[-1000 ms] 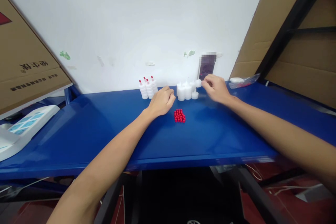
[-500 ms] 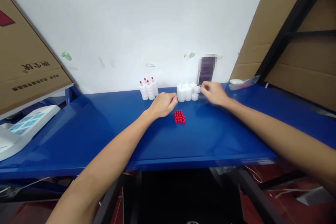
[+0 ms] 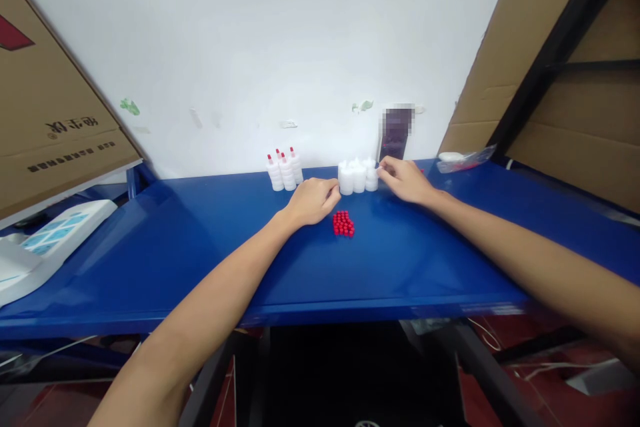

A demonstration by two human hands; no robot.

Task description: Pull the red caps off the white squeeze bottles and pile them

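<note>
Several white squeeze bottles (image 3: 359, 179) stand upright in a tight cluster near the wall, with no red caps on their nozzles. My left hand (image 3: 315, 201) is closed, its curled fingertips against the cluster's left side; whatever they may hold is hidden. On the cluster's right, my right hand (image 3: 406, 180) is closed at the fingertips on the side of the end bottle (image 3: 371, 177). In front of the bottles, many small red caps (image 3: 343, 223) stand grouped on the blue table. Left of my left hand, several white bottles with red caps (image 3: 284, 171) stand together.
A dark phone-like object (image 3: 395, 133) leans on the wall behind my right hand. Farther right lies a clear plastic bag (image 3: 467, 159). A white device with blue panels (image 3: 55, 233) sits at the left, and cardboard (image 3: 60, 100) flanks the blue table (image 3: 400, 267).
My right hand has shifted slightly left. The end bottle, tilted toward that hand before, now stands upright in line with the cluster. My left hand has hardly moved.
</note>
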